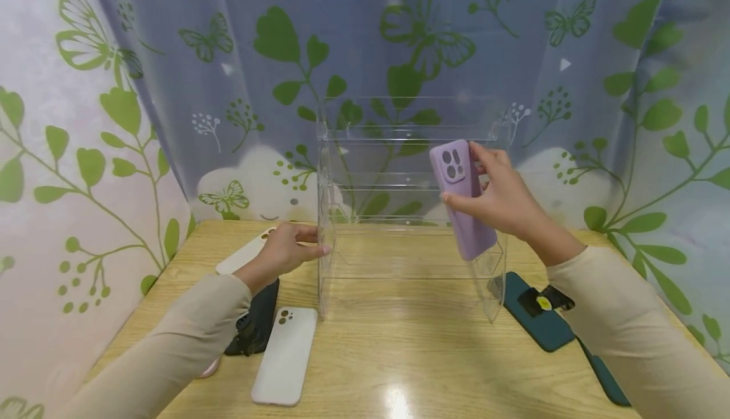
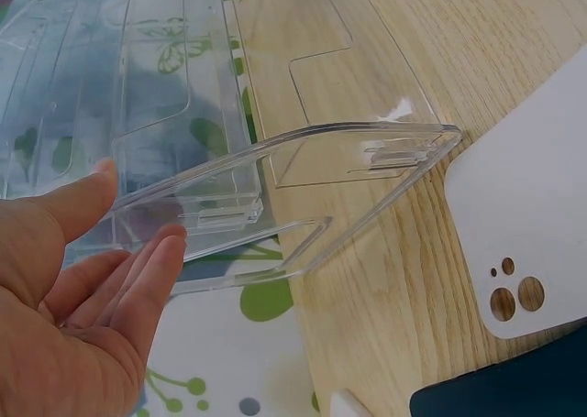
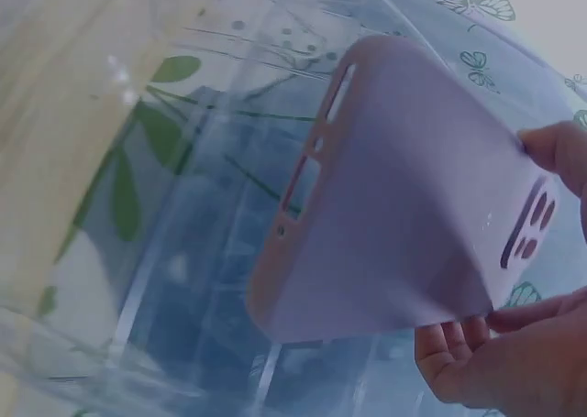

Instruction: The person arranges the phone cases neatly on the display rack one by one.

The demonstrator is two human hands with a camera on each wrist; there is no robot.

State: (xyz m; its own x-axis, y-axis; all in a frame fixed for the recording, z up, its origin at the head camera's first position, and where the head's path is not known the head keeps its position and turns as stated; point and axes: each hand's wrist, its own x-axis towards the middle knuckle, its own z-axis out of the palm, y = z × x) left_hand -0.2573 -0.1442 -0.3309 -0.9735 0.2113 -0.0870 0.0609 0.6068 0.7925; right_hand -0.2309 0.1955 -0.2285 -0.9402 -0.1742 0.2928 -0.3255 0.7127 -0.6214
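My right hand (image 1: 502, 191) grips a purple phone case (image 1: 476, 216) by its camera end, thumb on one long edge and fingers on the other. The case tilts in front of the right part of a clear acrylic tiered rack (image 1: 410, 276). In the right wrist view, the case (image 3: 394, 188) shows its port cutouts at the end away from the hand. My left hand (image 1: 288, 251) is at the rack's left side, thumb tip right at the panel's edge. From the left wrist, this hand (image 2: 101, 279) has fairly straight fingers, with a gap between thumb and fingers.
Left of the rack lie a white case (image 1: 285, 355), a dark case (image 1: 265, 317) and another white case (image 1: 239, 255); part of a pink one (image 1: 211, 368) shows by the sleeve. At right are two teal cases (image 1: 527, 305), one partly under the sleeve. A patterned curtain (image 1: 365, 38) hangs behind.
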